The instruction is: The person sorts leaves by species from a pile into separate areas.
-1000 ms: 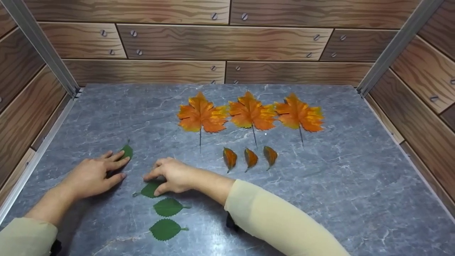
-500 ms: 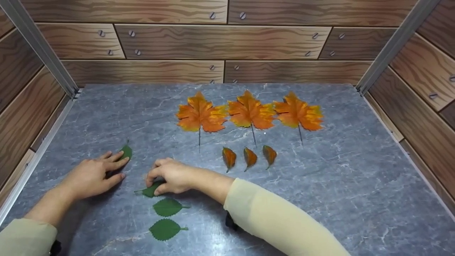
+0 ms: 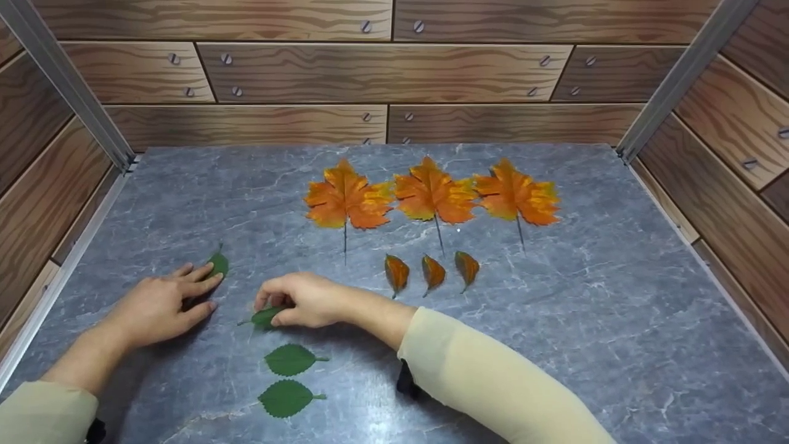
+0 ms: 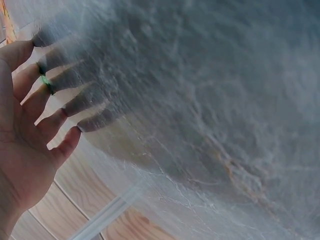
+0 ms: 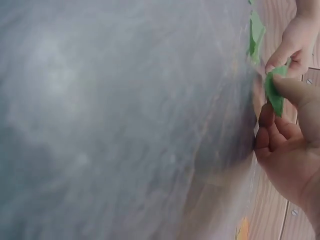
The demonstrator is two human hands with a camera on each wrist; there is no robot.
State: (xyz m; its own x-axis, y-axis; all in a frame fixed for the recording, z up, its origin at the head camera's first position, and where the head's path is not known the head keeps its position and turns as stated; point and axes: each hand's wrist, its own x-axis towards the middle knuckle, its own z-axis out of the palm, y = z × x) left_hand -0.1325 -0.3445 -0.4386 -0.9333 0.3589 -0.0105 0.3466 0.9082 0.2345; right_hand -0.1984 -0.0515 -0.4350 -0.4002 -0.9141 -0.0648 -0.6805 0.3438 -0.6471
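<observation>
— Position of hands and leaf?
— My right hand (image 3: 311,300) pinches a green leaf (image 3: 265,317) to the left, just far of two flat leaves (image 3: 290,359); my left hand (image 3: 157,308), extended, touches the left leaf (image 3: 219,265)
— Handling advised?
— I judge a light pinch prudent, lest the green leaf crease

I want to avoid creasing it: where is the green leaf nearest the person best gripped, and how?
Probably pinch the nearest green leaf by its short stem, coming from the person's right. The stem juts out that way from the broad, toothed outline, while another green leaf lies just beyond its far edge, leaving less room there.
</observation>
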